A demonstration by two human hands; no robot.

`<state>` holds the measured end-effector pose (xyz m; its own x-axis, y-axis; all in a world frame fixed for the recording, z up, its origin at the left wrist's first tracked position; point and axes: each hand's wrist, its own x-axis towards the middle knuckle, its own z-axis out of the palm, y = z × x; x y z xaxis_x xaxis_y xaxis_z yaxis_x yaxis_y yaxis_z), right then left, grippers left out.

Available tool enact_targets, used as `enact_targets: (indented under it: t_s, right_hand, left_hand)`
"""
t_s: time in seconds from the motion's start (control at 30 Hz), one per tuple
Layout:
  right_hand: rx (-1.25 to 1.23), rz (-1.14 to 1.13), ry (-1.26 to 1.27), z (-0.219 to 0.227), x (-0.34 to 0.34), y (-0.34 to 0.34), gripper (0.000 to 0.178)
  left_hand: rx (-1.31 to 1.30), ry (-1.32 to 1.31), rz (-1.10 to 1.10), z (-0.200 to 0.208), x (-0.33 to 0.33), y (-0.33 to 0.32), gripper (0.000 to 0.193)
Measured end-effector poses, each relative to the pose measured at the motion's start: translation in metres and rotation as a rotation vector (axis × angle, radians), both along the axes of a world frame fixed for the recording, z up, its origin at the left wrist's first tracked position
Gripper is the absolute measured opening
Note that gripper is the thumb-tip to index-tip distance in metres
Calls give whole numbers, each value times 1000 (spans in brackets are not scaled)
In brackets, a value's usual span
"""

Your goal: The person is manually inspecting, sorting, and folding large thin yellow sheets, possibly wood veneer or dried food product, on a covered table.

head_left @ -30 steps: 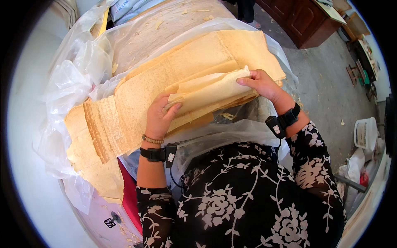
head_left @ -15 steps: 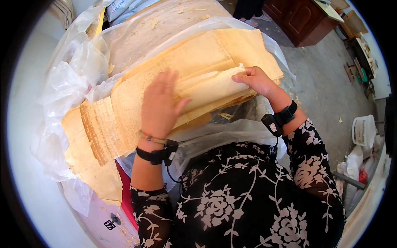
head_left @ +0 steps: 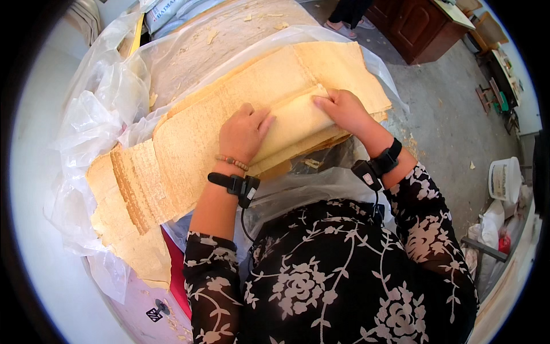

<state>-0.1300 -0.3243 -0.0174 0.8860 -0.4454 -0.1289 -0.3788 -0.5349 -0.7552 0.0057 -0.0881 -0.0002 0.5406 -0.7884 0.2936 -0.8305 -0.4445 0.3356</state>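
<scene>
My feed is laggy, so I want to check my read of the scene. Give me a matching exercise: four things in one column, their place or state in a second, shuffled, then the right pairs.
Things:
1. left hand
2. right hand
3. plastic sheet
4. white bucket

Places or states:
A. crumpled beside and under the stack of thin tan sheets
B. on the floor at the far right
C. lying flat on the folded sheet, fingers spread
D. fingertips at the folded sheet's upper right end

Pairs: 1-C, 2-D, 3-A, 4-B
</scene>
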Motion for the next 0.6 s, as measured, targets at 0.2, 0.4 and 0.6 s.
enact_targets:
  t_s: [0.2, 0.4, 0.6]
  right_hand:
    - [-105, -62, 70, 13, 11, 7, 38]
    - [-114, -15, 267, 25, 22, 3, 48]
    - [-195, 23, 330, 32, 28, 0, 48]
  left_hand:
    - [-47, -243, -75, -4, -5, -4, 35]
    - [108, -120, -250, 5, -42, 2, 76]
    - [198, -111, -133, -10, -33, -3, 83]
